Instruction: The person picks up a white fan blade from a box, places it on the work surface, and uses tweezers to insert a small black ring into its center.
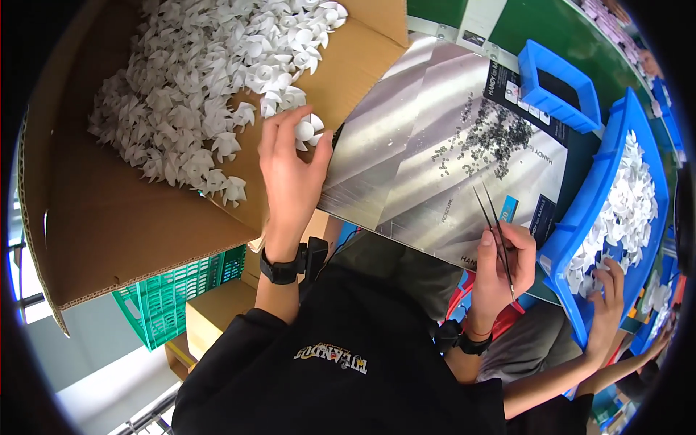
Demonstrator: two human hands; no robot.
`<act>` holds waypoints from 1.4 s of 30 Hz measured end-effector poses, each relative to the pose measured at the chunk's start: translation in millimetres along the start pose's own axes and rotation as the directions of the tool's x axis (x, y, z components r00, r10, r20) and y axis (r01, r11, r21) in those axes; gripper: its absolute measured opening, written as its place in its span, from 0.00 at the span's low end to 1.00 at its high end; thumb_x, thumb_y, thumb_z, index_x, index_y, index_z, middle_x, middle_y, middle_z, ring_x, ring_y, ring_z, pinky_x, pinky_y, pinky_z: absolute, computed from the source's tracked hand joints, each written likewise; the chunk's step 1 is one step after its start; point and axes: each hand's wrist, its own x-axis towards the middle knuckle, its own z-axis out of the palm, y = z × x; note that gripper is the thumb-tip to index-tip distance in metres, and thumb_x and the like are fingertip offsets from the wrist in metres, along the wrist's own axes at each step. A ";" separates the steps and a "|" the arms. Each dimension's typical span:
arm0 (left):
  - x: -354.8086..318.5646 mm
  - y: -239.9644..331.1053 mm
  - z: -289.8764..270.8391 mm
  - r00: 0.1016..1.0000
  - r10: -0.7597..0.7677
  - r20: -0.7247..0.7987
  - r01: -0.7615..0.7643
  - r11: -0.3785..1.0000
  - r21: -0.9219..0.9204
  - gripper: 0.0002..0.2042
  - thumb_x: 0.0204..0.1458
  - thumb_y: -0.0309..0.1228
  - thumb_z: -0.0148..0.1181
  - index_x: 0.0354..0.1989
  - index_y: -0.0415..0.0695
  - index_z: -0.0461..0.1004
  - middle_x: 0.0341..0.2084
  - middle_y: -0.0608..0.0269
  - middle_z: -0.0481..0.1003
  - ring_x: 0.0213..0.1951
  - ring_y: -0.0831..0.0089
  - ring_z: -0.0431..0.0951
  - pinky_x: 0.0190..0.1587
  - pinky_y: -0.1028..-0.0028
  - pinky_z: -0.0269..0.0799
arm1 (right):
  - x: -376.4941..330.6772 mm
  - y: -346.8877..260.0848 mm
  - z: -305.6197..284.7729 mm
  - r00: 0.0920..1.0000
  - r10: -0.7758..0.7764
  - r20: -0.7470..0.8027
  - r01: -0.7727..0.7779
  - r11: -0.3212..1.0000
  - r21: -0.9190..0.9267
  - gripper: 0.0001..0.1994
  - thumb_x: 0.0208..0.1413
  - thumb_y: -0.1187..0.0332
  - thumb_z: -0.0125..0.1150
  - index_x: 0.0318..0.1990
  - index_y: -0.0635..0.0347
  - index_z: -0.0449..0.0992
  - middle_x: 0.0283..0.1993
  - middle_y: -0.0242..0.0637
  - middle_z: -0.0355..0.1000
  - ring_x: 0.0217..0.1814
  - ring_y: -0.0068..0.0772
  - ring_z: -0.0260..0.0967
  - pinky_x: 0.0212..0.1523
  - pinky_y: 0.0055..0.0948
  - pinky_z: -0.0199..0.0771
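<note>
My left hand is over the near flap of a large cardboard box. Its fingers are curved and its thumb stands apart. A white curved plastic piece shows between thumb and forefinger; no firm grip on it is visible. Many similar white pieces are heaped inside the box. In my right hand is a pair of dark tweezers, held above a shiny silver sheet, tips slightly apart with nothing visible between them. Beyond the tips, many tiny dark parts lie scattered on the sheet.
A small blue bin stands at the sheet's far right corner. Farther right, a long blue tray holds more white pieces, with another person's hand in it. Below the box are a green crate and a smaller carton.
</note>
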 end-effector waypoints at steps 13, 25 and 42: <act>-0.9 2.1 1.4 0.976 -0.207 -0.063 0.111 0.731 -0.673 0.12 0.69 0.31 0.50 0.51 0.36 0.73 0.47 0.58 0.75 0.43 0.75 0.73 0.44 0.71 0.73 | -0.6 0.3 3.6 0.999 -0.021 -0.044 0.021 1.000 0.002 0.11 0.54 0.86 0.66 0.44 0.72 0.75 0.39 0.38 0.75 0.37 0.21 0.73 0.40 0.19 0.73; -20.4 44.9 5.1 0.892 0.131 0.433 -0.077 0.987 -0.140 0.10 0.65 0.33 0.58 0.38 0.38 0.78 0.36 0.50 0.78 0.32 0.58 0.78 0.32 0.66 0.74 | 1.1 -2.7 3.8 0.999 0.020 -0.033 -0.021 0.999 -0.046 0.11 0.56 0.84 0.67 0.45 0.70 0.76 0.38 0.34 0.74 0.36 0.17 0.70 0.39 0.17 0.71; -10.1 0.4 -13.3 0.845 0.389 0.367 -0.407 0.913 -0.029 0.25 0.49 0.41 0.72 0.55 0.46 0.78 0.60 0.56 0.72 0.69 0.47 0.63 0.67 0.53 0.60 | 29.1 -11.5 23.6 0.978 0.181 0.101 -0.172 0.981 -0.093 0.08 0.57 0.83 0.64 0.44 0.70 0.79 0.44 0.35 0.78 0.42 0.18 0.74 0.46 0.18 0.73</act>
